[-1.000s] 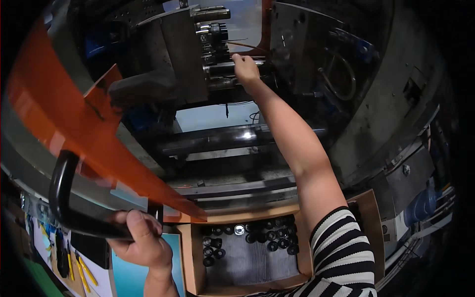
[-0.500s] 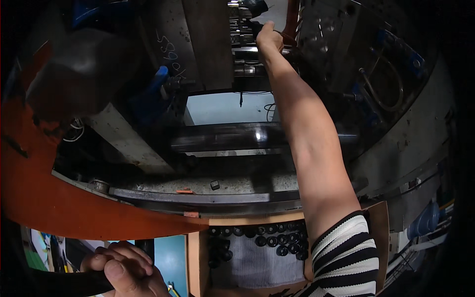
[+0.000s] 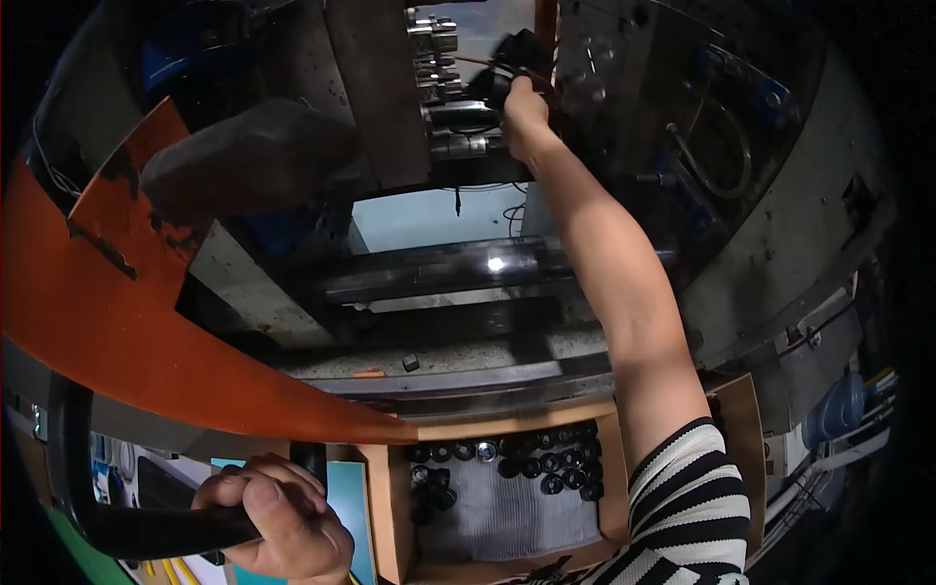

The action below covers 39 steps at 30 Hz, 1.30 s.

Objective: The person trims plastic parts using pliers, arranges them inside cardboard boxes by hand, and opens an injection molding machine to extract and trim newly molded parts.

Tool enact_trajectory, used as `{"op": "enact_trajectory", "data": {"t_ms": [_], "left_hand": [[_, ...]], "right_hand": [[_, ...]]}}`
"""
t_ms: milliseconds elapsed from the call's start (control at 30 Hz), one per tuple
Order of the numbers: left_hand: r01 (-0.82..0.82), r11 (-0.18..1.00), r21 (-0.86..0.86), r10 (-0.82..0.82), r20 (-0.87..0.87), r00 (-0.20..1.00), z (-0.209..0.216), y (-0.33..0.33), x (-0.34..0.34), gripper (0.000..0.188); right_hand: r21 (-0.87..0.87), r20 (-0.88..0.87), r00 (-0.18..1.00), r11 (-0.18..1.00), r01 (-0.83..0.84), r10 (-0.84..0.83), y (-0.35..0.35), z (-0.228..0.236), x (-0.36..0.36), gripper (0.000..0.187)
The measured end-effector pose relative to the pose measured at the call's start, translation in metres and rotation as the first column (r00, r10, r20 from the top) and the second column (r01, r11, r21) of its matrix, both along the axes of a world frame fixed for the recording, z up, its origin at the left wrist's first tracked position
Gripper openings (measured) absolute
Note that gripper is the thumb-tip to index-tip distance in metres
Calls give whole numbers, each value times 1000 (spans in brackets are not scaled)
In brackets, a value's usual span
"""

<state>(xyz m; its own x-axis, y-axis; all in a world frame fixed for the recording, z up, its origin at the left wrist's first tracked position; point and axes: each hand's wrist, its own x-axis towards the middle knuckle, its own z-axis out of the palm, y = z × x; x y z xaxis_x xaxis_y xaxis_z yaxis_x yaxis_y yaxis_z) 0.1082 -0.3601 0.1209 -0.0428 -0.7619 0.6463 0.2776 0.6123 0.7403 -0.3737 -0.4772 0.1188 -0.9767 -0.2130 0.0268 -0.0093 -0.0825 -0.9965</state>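
My right hand (image 3: 526,119) reaches far into the opening of a machine with its fingers closed around a cluster of black molded parts (image 3: 519,60). The cluster hangs just right of a row of shiny metal cores (image 3: 435,63), with a thin orange-brown strip between them. Whether the cluster still touches the cores I cannot tell. At the lower left, my left hand (image 3: 285,517) wraps around a thick black bar handle (image 3: 175,531) beside the orange machine door (image 3: 195,375).
Below the machine stands a cardboard box (image 3: 507,427) with round black parts (image 3: 553,460) around a ribbed grey liner (image 3: 492,517). A thick steel bar (image 3: 439,270) crosses the opening under my right arm. A blue bottle (image 3: 836,414) is at the far right.
My right hand has drawn the black parts rightward, away from the metal cores, and more of the cluster shows. The view has shifted, bringing more of the handle under my left hand into sight.
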Motion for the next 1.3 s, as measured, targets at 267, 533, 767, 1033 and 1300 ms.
{"op": "enact_trajectory", "data": {"t_ms": [267,533,767,1033,1300], "left_hand": [[-90,994,54,93,-47,995,9,32,-28,9],[-4,1000,-2,4,-9,1000,-5,113,-101,18],[378,924,-59,-370,115,922,6,206,-174,24],[402,915,-29,-384,243,891,13,281,-238,25],[309,879,-364,-308,62,949,-1,318,-293,30]], "right_hand": [[-544,67,844,729,-416,531,231,-35,180,49],[-486,508,514,723,-492,691,433,-163,306,26],[-380,767,335,808,-451,547,558,-193,390,19],[-497,790,319,851,-168,524,657,-251,402,43],[-227,739,608,957,-182,291,662,-181,417,38]]}}
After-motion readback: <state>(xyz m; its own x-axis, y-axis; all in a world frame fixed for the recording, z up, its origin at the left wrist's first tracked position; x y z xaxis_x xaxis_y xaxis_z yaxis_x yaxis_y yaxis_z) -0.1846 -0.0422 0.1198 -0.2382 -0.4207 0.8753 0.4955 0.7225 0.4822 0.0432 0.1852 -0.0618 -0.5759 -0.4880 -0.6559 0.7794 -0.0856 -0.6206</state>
